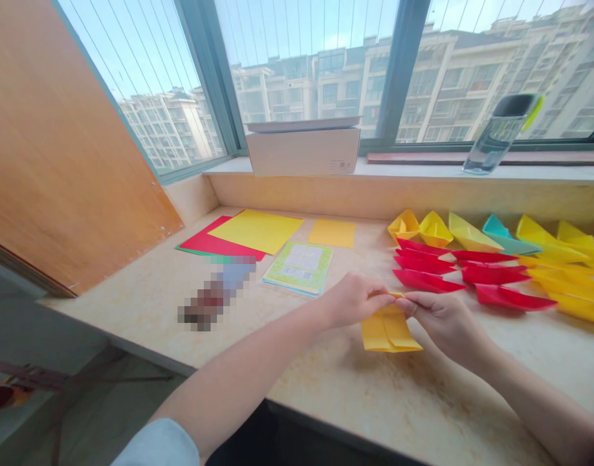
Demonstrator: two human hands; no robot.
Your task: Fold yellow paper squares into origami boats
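My left hand (355, 300) and right hand (445, 321) grip the top fold of a folded yellow paper (389, 330), the fingers (412, 299) of both hands clamped on it, and it sits low over the marble counter (326, 388). Just beyond that paper lie red paper boats (426, 280), with yellow paper boats (435, 228) behind them. Well to its left are a green printed card (297, 268) and loose red and yellow paper sheets (255, 231).
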